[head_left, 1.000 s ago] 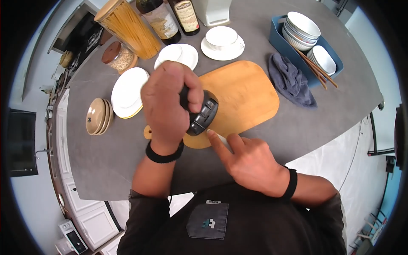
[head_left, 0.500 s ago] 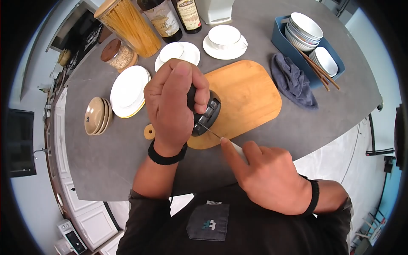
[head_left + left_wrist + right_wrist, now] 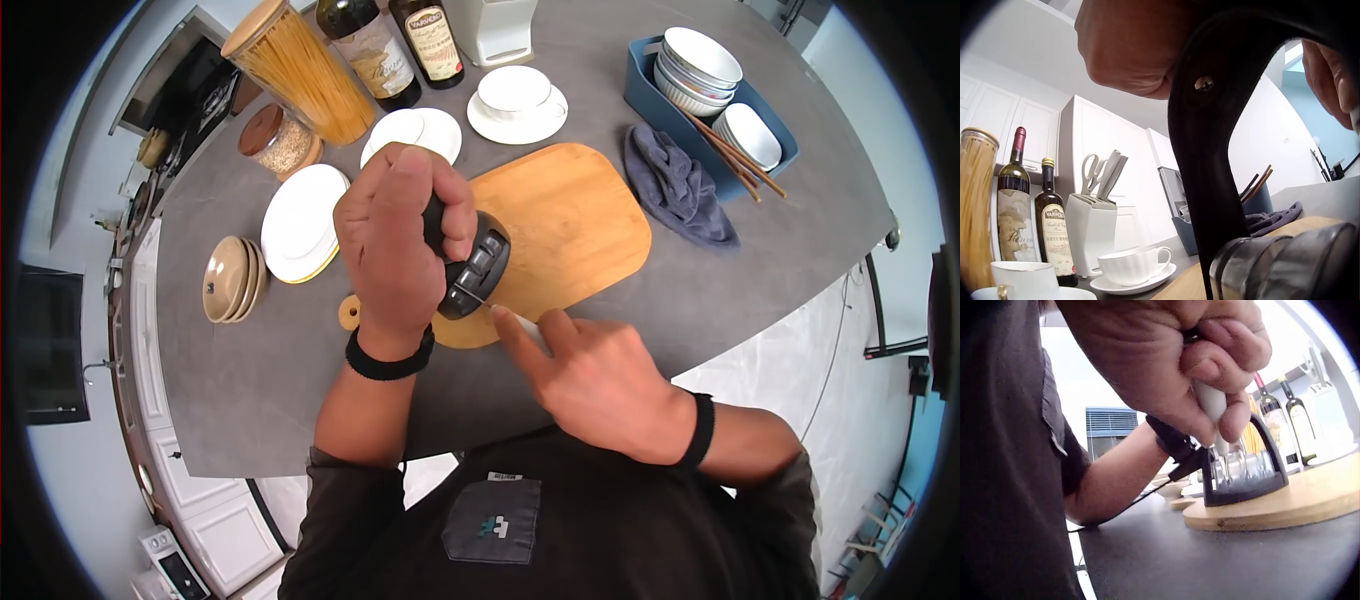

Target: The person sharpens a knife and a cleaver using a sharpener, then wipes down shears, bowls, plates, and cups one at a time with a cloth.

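Observation:
A black knife sharpener [image 3: 484,262] stands on the wooden cutting board [image 3: 575,220]. My left hand [image 3: 398,245] grips its handle from above; that handle [image 3: 1196,137] arches close past the left wrist camera. My right hand [image 3: 605,385] holds a small knife by its white handle [image 3: 1211,400], with the index finger stretched along the top towards the blade. The thin blade [image 3: 472,294] sits in the slot nearest me, and most of it is hidden within the sharpener. In the right wrist view the fingertips are right at the sharpener's rollers [image 3: 1241,467].
Beyond the board stand white cups on saucers [image 3: 515,95], two bottles [image 3: 428,45], a pasta jar [image 3: 310,80] and a knife block [image 3: 1090,228]. White plates [image 3: 300,225] and beige bowls [image 3: 228,280] lie left. A grey cloth [image 3: 680,185] and a blue bin [image 3: 640,80] of bowls are right.
My right hand first drew the knife back towards me, baring more blade, then pushed it forward again into the slot. My left hand keeps its grip on the sharpener.

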Tool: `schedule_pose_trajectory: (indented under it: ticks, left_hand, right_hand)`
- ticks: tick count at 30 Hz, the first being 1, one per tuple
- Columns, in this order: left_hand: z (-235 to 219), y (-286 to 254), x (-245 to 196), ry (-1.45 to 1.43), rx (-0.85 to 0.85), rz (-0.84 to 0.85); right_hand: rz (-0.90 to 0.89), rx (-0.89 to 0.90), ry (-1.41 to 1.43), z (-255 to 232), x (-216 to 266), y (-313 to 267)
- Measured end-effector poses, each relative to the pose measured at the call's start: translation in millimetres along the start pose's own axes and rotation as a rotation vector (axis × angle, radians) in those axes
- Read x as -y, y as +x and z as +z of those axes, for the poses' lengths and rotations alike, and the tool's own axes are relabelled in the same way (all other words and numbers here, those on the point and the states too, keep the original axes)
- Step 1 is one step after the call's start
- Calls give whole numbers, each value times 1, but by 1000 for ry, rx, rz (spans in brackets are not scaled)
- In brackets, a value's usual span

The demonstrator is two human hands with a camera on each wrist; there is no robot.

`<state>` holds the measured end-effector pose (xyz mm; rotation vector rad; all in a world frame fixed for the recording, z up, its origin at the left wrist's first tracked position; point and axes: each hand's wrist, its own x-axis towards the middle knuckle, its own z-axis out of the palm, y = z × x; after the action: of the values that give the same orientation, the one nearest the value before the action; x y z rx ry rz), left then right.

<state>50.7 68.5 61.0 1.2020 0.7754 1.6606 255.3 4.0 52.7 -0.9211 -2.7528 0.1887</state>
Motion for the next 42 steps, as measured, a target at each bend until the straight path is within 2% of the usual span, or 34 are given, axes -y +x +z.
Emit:
schedule_pose_trajectory:
  ticks: [5, 7, 13, 16, 18, 21, 23, 24, 26, 29, 32, 35, 37, 38, 40, 42]
  left_hand:
    - [3, 3, -2, -24, -6, 2]
    - [-1, 1, -1, 7, 13, 9]
    - [2, 0, -1, -12, 3, 6]
    - [4, -1, -3, 24, -21, 2]
    - [5, -3, -2, 4, -13, 10]
    - [7, -2, -4, -25, -11, 7]
    - [2, -2, -4, 17, 3, 6]
    - [1, -1, -3, 57, 31, -11]
    - [4, -2, -3, -51, 15, 9]
    - [5, -2, -5, -32, -28, -11]
    - [2, -1, -6, -27, -29, -24]
    - [4, -3, -7, 19, -59, -27]
    - [-1, -2, -7, 81, 14, -40]
    - [-2, -1, -7, 80, -2, -51]
    - [-2, -2, -6, 85, 29, -36]
    - [1, -3, -6, 89, 15, -42]
  right_hand:
    - [-18, -58, 21, -3, -9, -10]
    - [-41, 1, 14, -11, -8, -21]
    - [-62, -116, 7, 30, -6, 25]
    - [-77, -164, 16, 39, -7, 32]
    - [-77, -180, 8, 37, -12, 18]
    - [-89, -177, 28, 22, -11, -10]
    - [-60, -59, -22, 12, -14, -23]
    - [-68, -60, -26, 14, -14, -18]
    - [-73, -119, 23, 24, -11, -4]
    - [-123, -85, -44, 33, -9, 31]
    - [-120, -113, -40, 34, -12, 29]
    - [-111, -103, -21, 19, -11, 1]
    - [-121, -76, -28, 10, -15, -15]
    - [-130, -59, -45, 5, -15, -19]
    - [-124, -1, -55, 4, -10, -10]
    - [-125, -95, -23, 21, -13, 8]
